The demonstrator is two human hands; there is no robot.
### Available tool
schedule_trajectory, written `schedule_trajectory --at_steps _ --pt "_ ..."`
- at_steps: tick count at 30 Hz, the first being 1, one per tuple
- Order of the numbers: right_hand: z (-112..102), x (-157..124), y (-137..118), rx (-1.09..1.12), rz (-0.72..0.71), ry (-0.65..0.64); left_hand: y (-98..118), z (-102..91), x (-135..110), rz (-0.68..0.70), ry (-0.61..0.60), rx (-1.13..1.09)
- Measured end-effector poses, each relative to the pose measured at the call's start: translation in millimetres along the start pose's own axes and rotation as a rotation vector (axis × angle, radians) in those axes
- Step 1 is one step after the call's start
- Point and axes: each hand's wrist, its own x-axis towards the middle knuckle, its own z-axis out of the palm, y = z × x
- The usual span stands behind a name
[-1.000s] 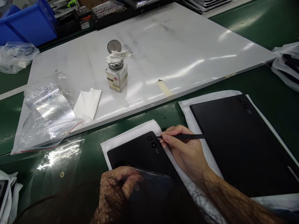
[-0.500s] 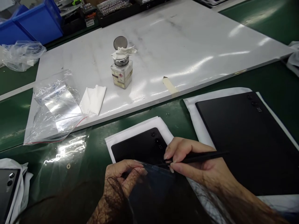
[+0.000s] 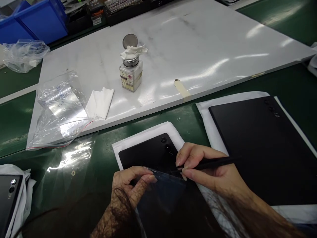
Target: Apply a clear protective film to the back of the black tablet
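My left hand (image 3: 133,185) pinches a corner of a clear plastic film (image 3: 165,191) between thumb and forefinger. The film hangs over a black tablet (image 3: 141,153), which lies back up on a white sleeve (image 3: 138,135). My right hand (image 3: 208,168) is closed around black tweezers (image 3: 215,162), whose thin tip points left towards the film's upper edge. Whether the tip touches the film I cannot tell. Dark hair strands cover part of the lower view and both wrists.
A larger black tablet (image 3: 262,148) lies on a white sleeve at right; another tablet (image 3: 8,198) is at far left. On the white board (image 3: 205,43) stand a lidded dispenser bottle (image 3: 131,74), a folded wipe (image 3: 100,102) and a plastic bag (image 3: 59,112). Blue bins (image 3: 42,23) sit behind.
The view has shifted slightly. Both hands keep their grips on the film and the tweezers, with hardly any movement relative to the tablet.
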Motion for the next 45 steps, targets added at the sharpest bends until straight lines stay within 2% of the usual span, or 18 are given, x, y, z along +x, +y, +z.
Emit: schedule_trajectory --at_steps 6,11,13,17,20,26,32,39,43,45 --pt "0 -6 14 0.039 -0.086 -0.069 1 -1.1 0 0.039 -0.026 0.043" --pt "-2 -23 27 0.071 -0.238 -0.108 3 -0.4 1 0.036 0.011 0.055" --pt "0 -26 30 0.112 -0.244 -0.030 1 0.8 1 0.042 0.037 0.029" --pt "7 -13 37 0.267 -0.089 0.312 -1 4.4 1 0.051 0.072 -0.017" --pt "10 -1 44 0.361 0.013 0.422 4 6.9 1 0.020 0.115 -0.054" --pt "11 3 50 0.396 0.061 0.433 22 8.6 2 -0.113 0.135 -0.070" --pt "12 2 51 0.366 0.044 0.454 12 7.9 2 -0.029 0.145 -0.046" --pt "13 2 52 0.306 0.040 0.467 14 6.5 3 -0.047 0.115 -0.024" --pt "9 0 55 0.265 -0.008 0.467 14 9.8 1 -0.046 0.181 -0.029" --pt "3 -5 57 0.165 -0.094 0.466 12 11.1 -1 -0.040 0.199 -0.044"
